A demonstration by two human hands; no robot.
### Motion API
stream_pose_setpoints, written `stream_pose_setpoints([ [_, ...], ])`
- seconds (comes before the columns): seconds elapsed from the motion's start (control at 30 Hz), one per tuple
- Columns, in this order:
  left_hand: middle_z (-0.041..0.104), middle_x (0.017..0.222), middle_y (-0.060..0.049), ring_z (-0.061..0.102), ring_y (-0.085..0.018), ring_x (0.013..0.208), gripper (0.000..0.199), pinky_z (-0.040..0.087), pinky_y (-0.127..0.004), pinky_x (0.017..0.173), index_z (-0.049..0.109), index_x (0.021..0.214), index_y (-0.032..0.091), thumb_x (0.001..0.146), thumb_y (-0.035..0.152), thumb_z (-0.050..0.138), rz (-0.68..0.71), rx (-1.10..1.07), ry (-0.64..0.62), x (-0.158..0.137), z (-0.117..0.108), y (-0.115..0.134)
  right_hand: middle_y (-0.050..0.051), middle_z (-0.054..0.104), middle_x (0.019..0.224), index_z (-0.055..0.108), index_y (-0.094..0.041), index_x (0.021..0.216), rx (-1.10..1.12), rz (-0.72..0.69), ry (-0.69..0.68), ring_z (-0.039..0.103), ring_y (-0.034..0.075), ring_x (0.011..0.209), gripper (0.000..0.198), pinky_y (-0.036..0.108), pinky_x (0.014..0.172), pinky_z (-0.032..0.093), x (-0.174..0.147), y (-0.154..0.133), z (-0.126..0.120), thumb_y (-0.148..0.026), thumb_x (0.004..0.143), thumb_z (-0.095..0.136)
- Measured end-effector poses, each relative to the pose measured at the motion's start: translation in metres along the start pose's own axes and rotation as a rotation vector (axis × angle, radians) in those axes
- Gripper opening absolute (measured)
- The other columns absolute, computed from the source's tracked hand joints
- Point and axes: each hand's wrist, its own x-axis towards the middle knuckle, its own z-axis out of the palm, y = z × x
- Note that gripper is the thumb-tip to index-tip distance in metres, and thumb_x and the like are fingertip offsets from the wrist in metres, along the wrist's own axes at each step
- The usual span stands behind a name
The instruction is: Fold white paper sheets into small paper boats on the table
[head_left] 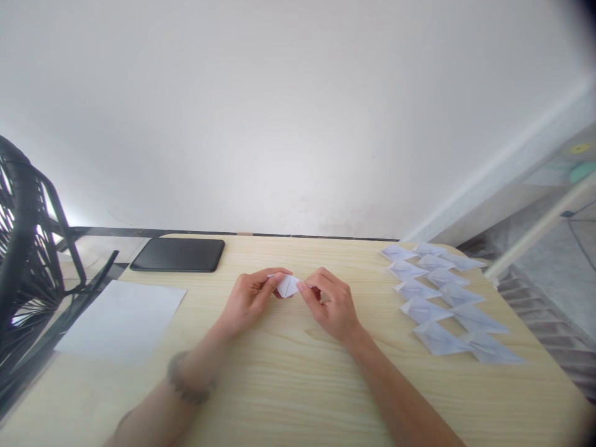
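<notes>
A: What lies at the centre?
B: A small folded paper piece (288, 286), white and creased, held between the two hands over the middle of the table (288, 385).

A: How are the fingers set?
B: Those of the left hand (251, 297) are closed in a pinch on the piece's left side, thumb on top. The thumb and forefinger of the right hand (333, 302) nip its right tip; the remaining fingers curl inward.

A: How far along is the folding?
B: The held piece has creases but appears unfinished; the exact fold is too small to tell. Toward the right edge, pointed paper shapes (437, 338) lie in two rough columns, neighbours close or overlapping, and these look complete.

A: What is left?
B: At left lies flat white paper (123, 316), apparently unfolded; whether one sheet or several cannot be told.

A: And farther out?
B: A dark phone (177, 255) lies near the table's far left corner, a black chair (21, 205) stands beyond the left edge, and a pale wall (288, 124) rises behind.
</notes>
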Motion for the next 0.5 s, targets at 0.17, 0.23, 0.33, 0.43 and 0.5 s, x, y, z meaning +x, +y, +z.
stream_pose_setpoints([
  [0.17, 0.064, 0.078, -0.005, 0.057, -0.015, 0.069, 0.03, 0.046, -0.023, 0.066, 0.063, 0.089, 0.012, 0.083, 0.034, 0.044, -0.036, -0.131, -0.028, 0.002, 0.0016, -0.0025, -0.001, 0.044, 0.06, 0.05, -0.019, 0.062, 0.006, -0.009, 0.014, 0.042, 0.009, 0.053, 0.02, 0.021, 0.05, 0.036, -0.0001, -0.0002, -0.0004, -0.024, 0.081, 0.046],
  [0.23, 0.064, 0.08, -0.006, 0.058, -0.015, 0.069, 0.031, 0.047, -0.024, 0.067, 0.062, 0.091, 0.012, 0.083, 0.035, 0.043, -0.069, -0.227, -0.056, 0.0027, 0.0016, -0.0032, -0.001, 0.044, 0.059, 0.05, -0.019, 0.063, 0.0, -0.005, 0.029, 0.043, 0.009, 0.054, 0.019, 0.021, 0.05, 0.037, -0.0001, -0.0001, -0.0005, -0.024, 0.081, 0.047],
  [0.33, 0.064, 0.08, -0.007, 0.059, -0.014, 0.068, 0.032, 0.049, -0.026, 0.069, 0.061, 0.092, 0.011, 0.085, 0.035, 0.041, -0.102, -0.359, -0.099, 0.0032, -0.0001, -0.0023, 0.0, 0.047, 0.061, 0.052, -0.019, 0.065, -0.001, -0.009, 0.018, 0.044, 0.01, 0.055, 0.018, 0.022, 0.052, 0.038, -0.0003, -0.0003, -0.0002, -0.024, 0.081, 0.047],
  [0.43, 0.064, 0.077, -0.008, 0.06, -0.016, 0.069, 0.032, 0.05, -0.028, 0.067, 0.06, 0.093, 0.009, 0.085, 0.035, 0.042, -0.12, -0.452, -0.121, 0.0034, -0.0014, -0.0015, 0.001, 0.05, 0.065, 0.053, -0.019, 0.067, -0.003, -0.035, -0.008, 0.045, 0.01, 0.057, 0.018, 0.022, 0.053, 0.038, -0.0011, 0.0001, 0.0007, -0.023, 0.083, 0.046],
  [0.5, 0.064, 0.075, -0.007, 0.061, -0.016, 0.068, 0.032, 0.05, -0.029, 0.066, 0.059, 0.093, 0.009, 0.084, 0.036, 0.044, -0.14, -0.468, -0.118, 0.0039, -0.001, -0.0022, 0.001, 0.051, 0.067, 0.053, -0.02, 0.067, -0.013, -0.053, -0.01, 0.045, 0.01, 0.056, 0.017, 0.022, 0.053, 0.039, -0.0022, 0.001, 0.0017, -0.022, 0.082, 0.046],
])
